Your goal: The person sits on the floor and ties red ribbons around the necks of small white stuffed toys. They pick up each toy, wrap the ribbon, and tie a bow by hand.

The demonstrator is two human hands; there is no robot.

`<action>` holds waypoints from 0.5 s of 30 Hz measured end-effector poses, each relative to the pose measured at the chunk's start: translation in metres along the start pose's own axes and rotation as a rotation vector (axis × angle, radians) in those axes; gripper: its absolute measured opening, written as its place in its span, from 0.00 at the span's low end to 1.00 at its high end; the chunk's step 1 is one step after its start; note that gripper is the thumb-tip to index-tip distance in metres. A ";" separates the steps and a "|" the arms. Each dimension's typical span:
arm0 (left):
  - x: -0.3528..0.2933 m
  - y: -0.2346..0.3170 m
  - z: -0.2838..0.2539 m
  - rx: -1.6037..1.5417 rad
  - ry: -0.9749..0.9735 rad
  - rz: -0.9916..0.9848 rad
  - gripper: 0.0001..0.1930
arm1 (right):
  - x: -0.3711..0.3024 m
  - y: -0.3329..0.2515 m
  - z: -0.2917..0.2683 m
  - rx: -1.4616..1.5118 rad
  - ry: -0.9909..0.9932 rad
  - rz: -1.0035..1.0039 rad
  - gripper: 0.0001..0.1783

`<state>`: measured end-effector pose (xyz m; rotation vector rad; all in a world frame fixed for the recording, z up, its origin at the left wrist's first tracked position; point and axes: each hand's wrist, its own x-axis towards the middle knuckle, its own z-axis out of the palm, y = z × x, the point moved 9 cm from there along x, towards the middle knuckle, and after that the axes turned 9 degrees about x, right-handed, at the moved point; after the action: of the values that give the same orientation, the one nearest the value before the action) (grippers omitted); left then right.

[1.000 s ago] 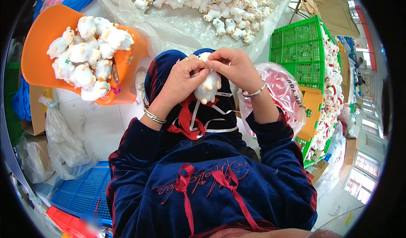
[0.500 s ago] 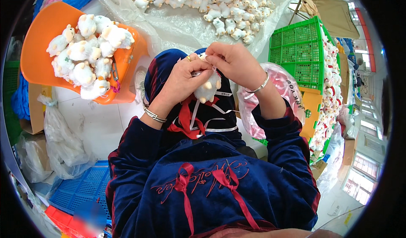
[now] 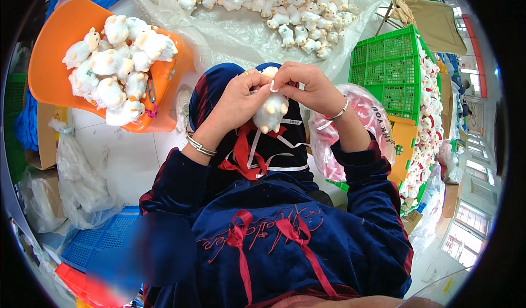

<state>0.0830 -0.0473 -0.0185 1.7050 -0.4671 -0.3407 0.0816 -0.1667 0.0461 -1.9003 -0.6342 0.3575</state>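
Observation:
Over my lap I have a small white plush sheep toy [image 3: 270, 114] with cream feet pointing toward me. My left hand [image 3: 239, 99] is closed around its left side, thumb and forefinger pinched near the neck. Fingertips of my right hand [image 3: 308, 86] pinch a narrow white ribbon [image 3: 273, 85] at the neck, right against the left fingertips. Part of the toy's head shows above my fingers; the rest is hidden. Red ribbons [image 3: 244, 153] and loose white ribbons [image 3: 282, 167] lie across my thighs.
An orange chair [image 3: 57, 50] at the left bears several similar plush toys and thread snips [image 3: 150, 88]. Many more toys [image 3: 315, 18] lie on plastic sheeting ahead. To the right stand a clear bag [image 3: 327, 154] and a green crate [image 3: 383, 75] beside more plush toys.
My right hand has come down and slightly right, and its fingers now pinch the ribbon at the neck. More of the toy's head and body shows.

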 end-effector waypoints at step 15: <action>0.000 -0.004 0.002 -0.018 -0.050 -0.049 0.10 | 0.005 0.002 0.000 -0.116 -0.012 0.207 0.06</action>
<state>0.0820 -0.0484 -0.0226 1.6954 -0.4582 -0.4228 0.0861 -0.1644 0.0439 -2.0829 -0.4747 0.4730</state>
